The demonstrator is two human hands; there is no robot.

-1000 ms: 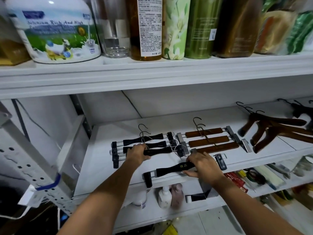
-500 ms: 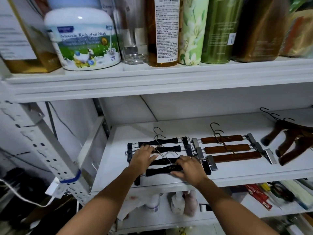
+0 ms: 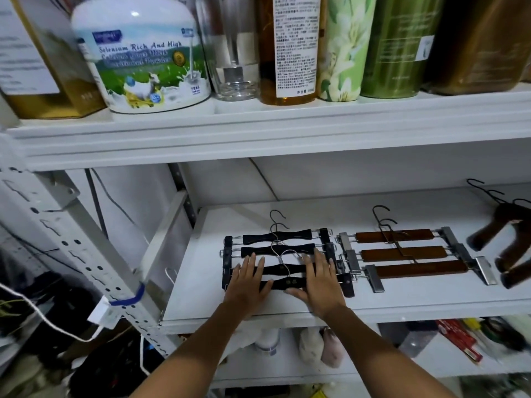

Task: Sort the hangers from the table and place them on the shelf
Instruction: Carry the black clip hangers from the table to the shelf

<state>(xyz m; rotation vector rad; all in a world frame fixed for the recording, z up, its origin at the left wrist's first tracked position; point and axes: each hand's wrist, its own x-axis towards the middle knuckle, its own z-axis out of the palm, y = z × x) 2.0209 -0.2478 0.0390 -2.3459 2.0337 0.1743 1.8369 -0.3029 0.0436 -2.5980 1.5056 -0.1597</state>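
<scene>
Left hand [image 3: 247, 285] flat, fingers straight, pressing black hangers [image 3: 277, 235] on shelf [image 3: 402, 303], likely squaring row. Right hand [image 3: 319, 280] flat too, on front two. Brown hangers [image 3: 402, 254] just beside, own row; dark curved hangers [image 3: 500, 225] far right, grouped by kind.

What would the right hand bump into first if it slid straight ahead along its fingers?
Probably the second black hanger from the back, which lies just beyond the fingertips of the right hand. Depth is hard to judge.
</scene>
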